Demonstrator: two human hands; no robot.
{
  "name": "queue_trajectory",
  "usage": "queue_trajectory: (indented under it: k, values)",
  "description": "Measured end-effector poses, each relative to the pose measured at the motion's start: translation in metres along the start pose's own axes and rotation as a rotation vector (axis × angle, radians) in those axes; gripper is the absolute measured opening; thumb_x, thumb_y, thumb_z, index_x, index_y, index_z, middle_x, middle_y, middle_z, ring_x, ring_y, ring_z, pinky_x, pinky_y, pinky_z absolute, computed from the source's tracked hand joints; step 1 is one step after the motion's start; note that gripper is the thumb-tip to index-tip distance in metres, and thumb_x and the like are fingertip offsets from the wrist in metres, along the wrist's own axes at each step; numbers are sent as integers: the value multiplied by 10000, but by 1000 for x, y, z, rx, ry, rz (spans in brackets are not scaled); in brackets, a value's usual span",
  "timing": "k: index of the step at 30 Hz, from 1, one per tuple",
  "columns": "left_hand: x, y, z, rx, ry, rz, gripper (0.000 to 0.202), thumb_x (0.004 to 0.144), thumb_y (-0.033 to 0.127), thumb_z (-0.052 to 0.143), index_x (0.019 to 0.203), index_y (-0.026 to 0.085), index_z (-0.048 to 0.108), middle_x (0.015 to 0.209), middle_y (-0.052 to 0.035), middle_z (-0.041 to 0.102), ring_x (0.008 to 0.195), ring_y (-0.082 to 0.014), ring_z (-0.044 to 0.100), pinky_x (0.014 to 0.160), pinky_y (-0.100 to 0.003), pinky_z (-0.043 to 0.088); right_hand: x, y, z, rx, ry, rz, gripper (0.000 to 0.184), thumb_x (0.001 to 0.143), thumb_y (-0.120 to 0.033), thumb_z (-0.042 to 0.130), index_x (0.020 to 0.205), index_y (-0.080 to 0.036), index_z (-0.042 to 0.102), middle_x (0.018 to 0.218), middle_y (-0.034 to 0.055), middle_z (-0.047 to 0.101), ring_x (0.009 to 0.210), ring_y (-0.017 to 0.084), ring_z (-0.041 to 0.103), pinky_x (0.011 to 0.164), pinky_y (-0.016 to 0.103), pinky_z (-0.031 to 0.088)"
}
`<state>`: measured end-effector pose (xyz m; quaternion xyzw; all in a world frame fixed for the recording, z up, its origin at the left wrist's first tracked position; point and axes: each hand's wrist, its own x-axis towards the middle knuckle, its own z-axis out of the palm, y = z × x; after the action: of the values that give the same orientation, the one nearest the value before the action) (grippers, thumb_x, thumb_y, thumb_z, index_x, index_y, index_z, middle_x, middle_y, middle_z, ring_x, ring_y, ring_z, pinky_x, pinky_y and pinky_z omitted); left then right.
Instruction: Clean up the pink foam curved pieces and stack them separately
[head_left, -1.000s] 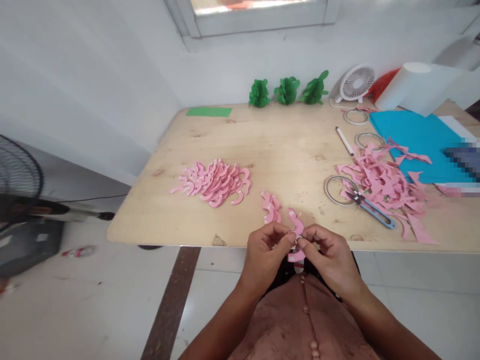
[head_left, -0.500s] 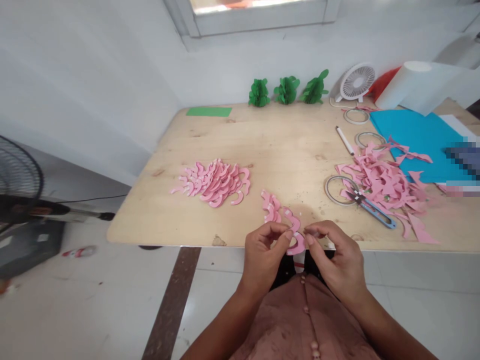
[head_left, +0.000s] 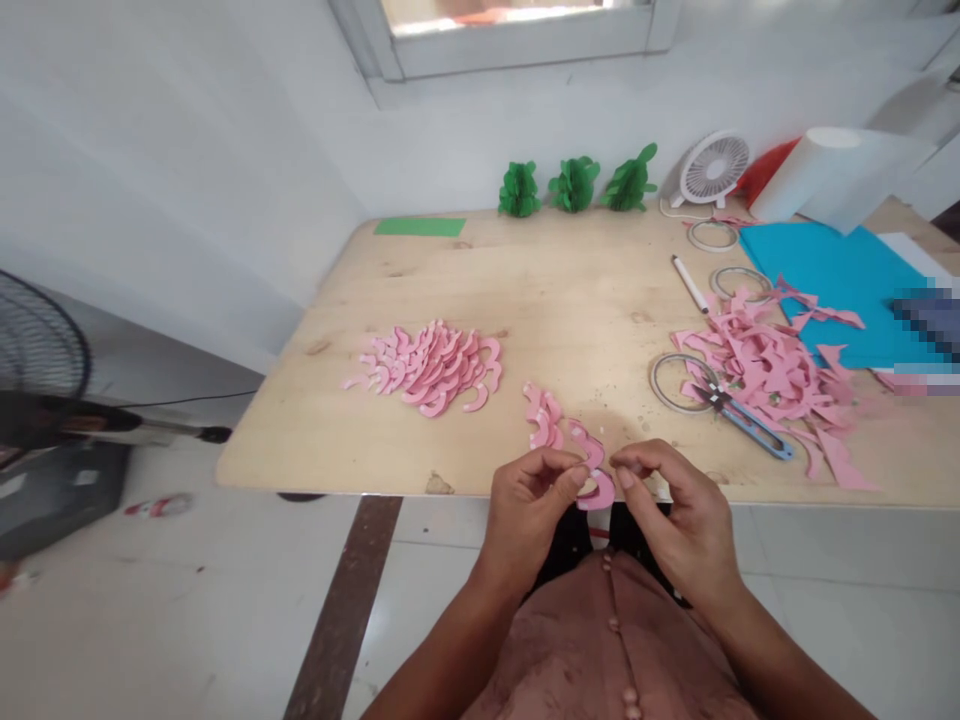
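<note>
1. Pale walls (head_left: 247, 150) stand behind a light wooden counter (head_left: 555, 310) in the head view, with a window frame (head_left: 525, 52) above its back edge.
2. Along that back edge are a flat green strip (head_left: 420, 228), three green paper figures (head_left: 574, 185), a small white fan (head_left: 715, 168) and a white roll (head_left: 814, 178).
3. On the right side, pink scraps (head_left: 772, 360) lie heaped, partly over blue sheets (head_left: 832, 260). A white pen (head_left: 689, 284) lies near them, and a blue-handled cutting tool (head_left: 757, 430) rests against the heap.
4. Toward the left is a large heap of pink cutouts (head_left: 431, 375); a smaller cluster (head_left: 541, 415) sits just beyond the left hand (head_left: 531, 515).
5. At the front edge is the pink curved piece (head_left: 601, 492). The left hand's grip is clamped on it, thumb against forefinger.
6. Just right of the piece, the right hand (head_left: 681, 508) has its thumb and fingertips close together; whether its grip holds anything, I cannot tell.
</note>
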<state>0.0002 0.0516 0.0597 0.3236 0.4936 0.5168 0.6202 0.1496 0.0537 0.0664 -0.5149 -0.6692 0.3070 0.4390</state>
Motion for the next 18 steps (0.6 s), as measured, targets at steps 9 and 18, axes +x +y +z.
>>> queue_trajectory:
  k: [9,18]
  values:
    - [0,2,-1,57,-30,-2,76,708,219,745,689,156,707,669,1,678,653,-113,579,668,-217,464,1,-5,-1,-65,15,-147,197,861,-115,551,1012,-200,645,930,56,650,899,192,595,770,322,475]
    - [1,1,-2,72,-37,-14,135,705,269,744,683,144,696,666,-17,682,651,-135,591,674,-249,463,0,-7,1,-163,51,-305,320,840,-72,537,1113,-206,636,988,96,648,932,237,595,785,408,502]
